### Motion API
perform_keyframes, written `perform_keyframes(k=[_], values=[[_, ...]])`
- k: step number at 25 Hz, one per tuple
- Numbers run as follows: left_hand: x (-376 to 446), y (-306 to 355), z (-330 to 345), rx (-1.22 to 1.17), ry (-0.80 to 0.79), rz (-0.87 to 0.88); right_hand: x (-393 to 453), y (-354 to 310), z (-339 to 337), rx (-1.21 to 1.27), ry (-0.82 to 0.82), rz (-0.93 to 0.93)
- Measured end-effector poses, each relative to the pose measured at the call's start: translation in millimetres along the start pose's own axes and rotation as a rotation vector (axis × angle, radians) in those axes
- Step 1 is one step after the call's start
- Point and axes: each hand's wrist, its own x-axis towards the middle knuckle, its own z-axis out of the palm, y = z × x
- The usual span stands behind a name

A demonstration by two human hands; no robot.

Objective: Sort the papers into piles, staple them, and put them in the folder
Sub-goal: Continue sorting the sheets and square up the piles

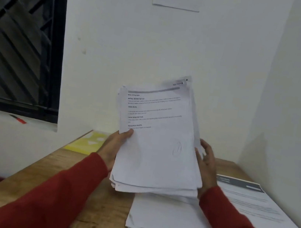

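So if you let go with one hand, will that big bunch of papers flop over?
Probably. The stack of papers is loose, unstapled sheets; its edges already fan unevenly. Held only by the left hand, it would likely sag, and sheets might slide apart.

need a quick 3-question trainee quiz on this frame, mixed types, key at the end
1. True or false: the left hand grips the raised stack of printed white papers with its thumb on the front sheet.
2. Multiple choice: where does the yellow folder lie on the wooden table? A) far left corner B) under the raised stack C) on the floor
3. Fill in: the right hand steadies the stack's ____ edge.

Key
1. True.
2. A.
3. Right. Its fingers look fairly straight against the edge. Another pile of white sheets lies flat on the table below, and a grey-banded printed sheet lies to its right.
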Motion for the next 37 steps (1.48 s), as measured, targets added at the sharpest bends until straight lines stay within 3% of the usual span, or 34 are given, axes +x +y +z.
perform_keyframes(k=[4, 9, 15, 18, 20, 25, 27, 32, 37], values=[[15.3, -27.5, 0.9, 0.035, 0.030, 0.040, 4.8, 7.7, -7.7, 0.035, 0.048, 0.078], [16.6, -22.8, -14.7, 0.138, 0.179, 0.159, 24.8, 6.3, -19.5, 0.236, 0.360, 0.036], [10.4, -24.0, -9.8, 0.096, 0.151, 0.112, 18.4, 1.8, -21.0, 0.274, 0.284, 0.052], [8.6, -22.1, -8.7, 0.087, 0.144, 0.112, 28.2, -7.6, -41.1, 0.155, 0.476, 0.042], [8.9, -20.8, -10.7, 0.082, 0.155, 0.118, 31.0, -10.5, -56.9, 0.006, 0.500, 0.043], [15.8, -11.3, -26.3, 0.028, 0.200, 0.172, 25.5, -9.5, -54.9, 0.062, 0.386, 0.042], [17.3, -3.4, -35.9, 0.003, 0.247, 0.207, 26.2, -12.8, -55.7, -0.024, 0.367, 0.067], [13.7, 3.8, -39.5, 0.033, 0.288, 0.268, -11.7, -37.0, -71.0, -0.275, 0.040, 0.218], [11.6, 4.3, -36.3, 0.020, 0.285, 0.302, -85.7, -42.8, -84.6, -0.297, -0.077, 0.255]])
